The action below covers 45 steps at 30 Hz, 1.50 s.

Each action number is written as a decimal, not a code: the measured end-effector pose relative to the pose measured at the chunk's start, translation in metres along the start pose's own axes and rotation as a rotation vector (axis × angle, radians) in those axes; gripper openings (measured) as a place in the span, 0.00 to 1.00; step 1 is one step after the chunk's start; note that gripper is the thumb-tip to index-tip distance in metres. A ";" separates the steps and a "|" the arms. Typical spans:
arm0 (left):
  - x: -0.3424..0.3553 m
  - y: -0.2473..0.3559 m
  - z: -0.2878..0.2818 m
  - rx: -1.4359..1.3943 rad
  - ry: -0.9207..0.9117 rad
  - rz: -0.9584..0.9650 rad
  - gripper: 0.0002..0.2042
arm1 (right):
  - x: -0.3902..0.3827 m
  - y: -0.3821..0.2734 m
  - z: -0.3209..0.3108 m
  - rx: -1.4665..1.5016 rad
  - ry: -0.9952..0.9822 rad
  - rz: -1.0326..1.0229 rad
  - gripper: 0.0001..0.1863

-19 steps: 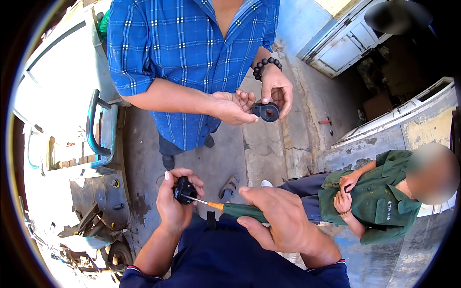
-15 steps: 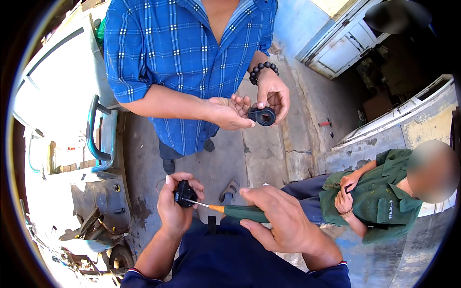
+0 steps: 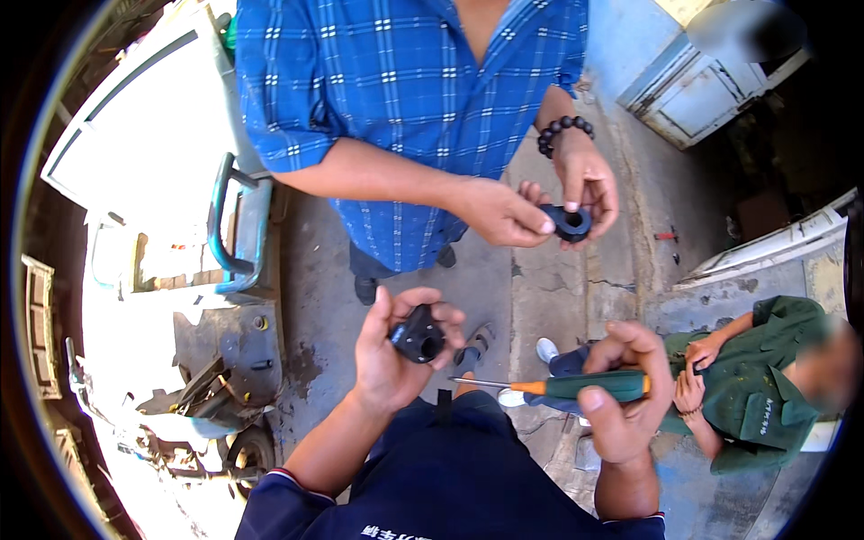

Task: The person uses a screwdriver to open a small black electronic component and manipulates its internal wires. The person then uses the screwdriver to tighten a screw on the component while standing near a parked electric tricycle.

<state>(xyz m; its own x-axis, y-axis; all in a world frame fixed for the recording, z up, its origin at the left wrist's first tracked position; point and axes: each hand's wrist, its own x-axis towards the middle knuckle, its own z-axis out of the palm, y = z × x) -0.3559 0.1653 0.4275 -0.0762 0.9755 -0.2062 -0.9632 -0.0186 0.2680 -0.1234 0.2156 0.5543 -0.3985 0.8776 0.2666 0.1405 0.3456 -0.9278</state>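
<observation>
The screwdriver (image 3: 585,387) lies almost level in the right hand (image 3: 641,423), its long axis running left to right and its tip pointing toward the person's left; the tip stops near the black part (image 3: 415,331), apart from it; the right fingers are closed around the handle; the left hand (image 3: 385,360) has its fingers clamped on the part, whose round opening faces up and somewhat right; the handle is dark green with an orange collar, the shaft thin and metallic; the part is compact and black; opposite, a person in a blue plaid shirt (image 3: 405,99) holds a black ring-shaped piece (image 3: 567,236); at right stands another person in a green jacket (image 3: 765,387); a blue tubular rail (image 3: 219,216) rises at left.
</observation>
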 end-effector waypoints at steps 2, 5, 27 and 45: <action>-0.003 0.008 -0.011 0.014 -0.031 0.032 0.31 | 0.000 0.014 0.001 0.073 0.104 0.025 0.31; 0.004 0.004 -0.021 -0.044 -0.133 0.032 0.33 | 0.018 0.021 -0.010 0.108 0.203 0.195 0.31; 0.008 0.016 -0.014 0.040 -0.007 0.091 0.30 | 0.093 0.041 0.006 -0.389 -0.145 0.273 0.46; -0.006 0.017 -0.030 0.039 -0.145 0.138 0.33 | 0.047 0.004 0.034 0.034 0.072 0.021 0.22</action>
<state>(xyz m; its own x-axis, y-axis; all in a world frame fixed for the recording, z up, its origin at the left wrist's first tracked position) -0.3796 0.1525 0.4053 -0.1661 0.9857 -0.0278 -0.9354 -0.1486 0.3207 -0.1721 0.2467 0.5541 -0.3292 0.9066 0.2641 0.1167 0.3166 -0.9413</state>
